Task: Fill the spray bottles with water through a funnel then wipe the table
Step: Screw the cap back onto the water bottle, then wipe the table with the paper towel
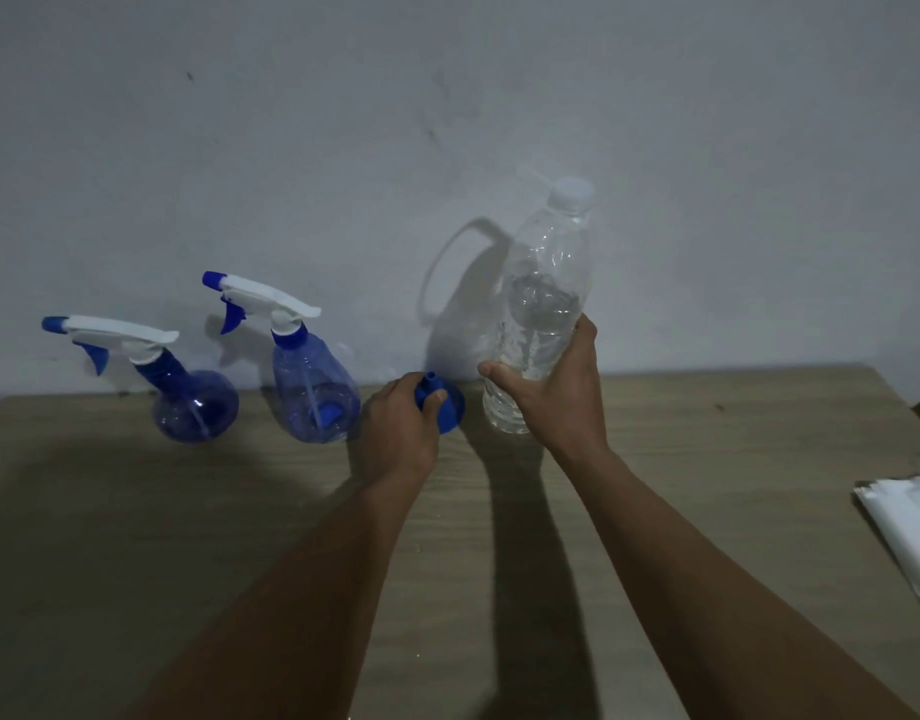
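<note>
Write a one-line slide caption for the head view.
Left hand grips the blue plastic funnel, right hand holds the capped clear plastic water bottle, beside two translucent blue spray bottles.

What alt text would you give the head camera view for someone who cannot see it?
A person's right hand grips a clear plastic water bottle with a white cap, standing on a brown wooden table, while the left hand holds a blue plastic funnel, spout up. Two translucent blue spray bottles with white heads stand left of it.
</note>
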### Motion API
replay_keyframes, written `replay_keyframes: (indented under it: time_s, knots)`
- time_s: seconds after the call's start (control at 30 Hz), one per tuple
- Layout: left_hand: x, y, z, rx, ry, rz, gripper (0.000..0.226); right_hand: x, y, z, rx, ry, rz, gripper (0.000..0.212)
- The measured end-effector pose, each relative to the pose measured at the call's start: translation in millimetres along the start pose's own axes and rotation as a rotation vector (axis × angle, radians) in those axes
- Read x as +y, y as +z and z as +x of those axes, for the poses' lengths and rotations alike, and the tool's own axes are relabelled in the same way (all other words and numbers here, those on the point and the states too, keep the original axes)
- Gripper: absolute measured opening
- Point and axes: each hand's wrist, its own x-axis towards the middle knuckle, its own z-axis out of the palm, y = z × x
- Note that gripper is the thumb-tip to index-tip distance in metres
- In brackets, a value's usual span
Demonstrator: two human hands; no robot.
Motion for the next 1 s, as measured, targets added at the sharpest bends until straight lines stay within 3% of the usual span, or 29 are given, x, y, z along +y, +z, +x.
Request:
replay_keyframes:
  time_s: [0.13, 0.23, 0.33, 0.4, 0.53, 0.63, 0.83, 1.0]
  knots:
    - [2.5, -8.2, -2.2, -0.032, -0.031, -0.021, 0.043, -5.5, -5.0, -5.1, -0.043, 0.06, -0.019, 0.116]
    - [8.2, -22.0, -17.3, -0.029, -0.012, -0.01, 0.036, -11.2, -13.4, -17.6, -0.111, 0.134, -0.094, 0.126]
    - [12.4, -37.2, -41.0, -0.04, 0.054, 0.041, 0.031, -18.7, -31.5, -38.8, -0.145, 0.196, -0.228, 0.095]
    - [15.6, -43.9, -56.6, -0.039, 0.129, 0.033, 0.03, -28.4, -48.5, -57.8, -0.13, 0.236, -0.303, 0.078]
    - [39.8, -50.3, -75.7, -0.121, 0.292, -0.123, 0.02, -40.2, -91.7, -98.6, -0.05, 0.323, -0.376, 0.065]
    - [76.0, -52.7, -85.8, -0.263, 0.474, -0.206, 0.018, -44.4, -130.5, -127.8, 0.012, 0.393, -0.413, 0.061]
    - [182.0, -30.2, -112.2, -0.448, 0.846, -0.144, 0.027, -35.0, -216.8, -166.1, 0.193, 0.506, -0.475, 0.057]
    - [257.5, 25.6, -138.0, -0.575, 1.0, -0.071, 0.03, 3.4, -286.3, -179.5, 0.293, 0.616, -0.551, 0.054]
